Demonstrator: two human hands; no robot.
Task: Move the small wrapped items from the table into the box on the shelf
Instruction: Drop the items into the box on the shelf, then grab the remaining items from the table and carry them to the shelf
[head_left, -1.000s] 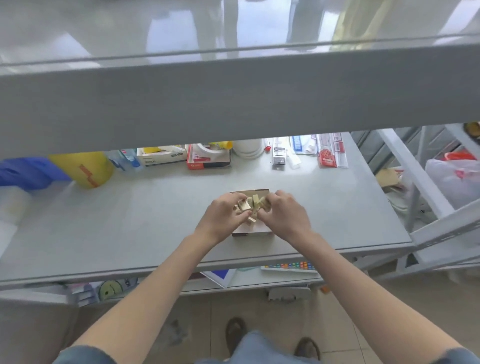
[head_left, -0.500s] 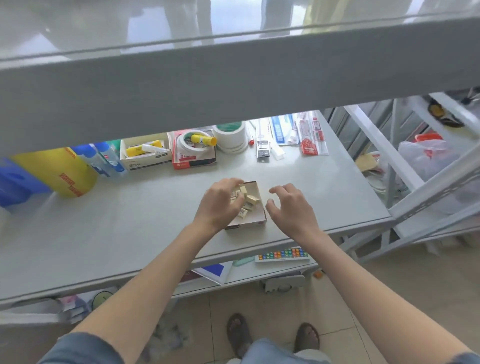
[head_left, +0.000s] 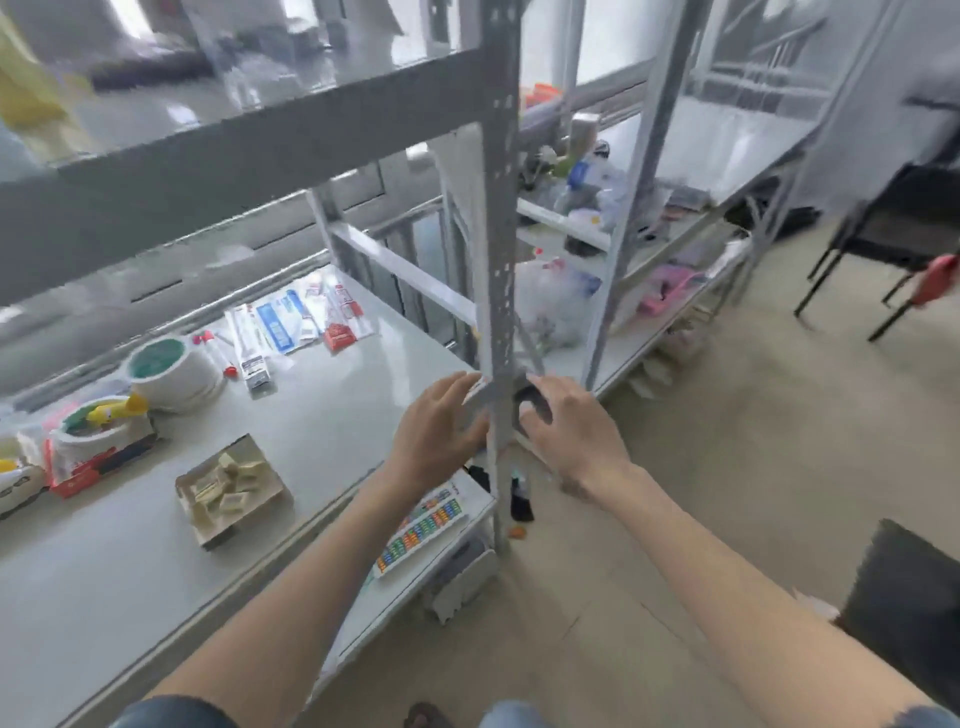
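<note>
A shallow cardboard box lies on the grey shelf surface at lower left, with several small cream wrapped items heaped inside it. My left hand hovers to the right of the box, near the shelf's corner, fingers spread and empty. My right hand is beyond the shelf's upright post, fingers spread, holding nothing. Both hands are well apart from the box.
Tape rolls, a red-and-white box and flat packets line the back of the shelf. A colourful card lies on the lower shelf. More racks with bags stand to the right. A dark chair stands on the floor.
Both hands have let go of the wrapped items and left the box, moving right toward the shelf post. My view has swung to the right, so the box now lies at lower left.
</note>
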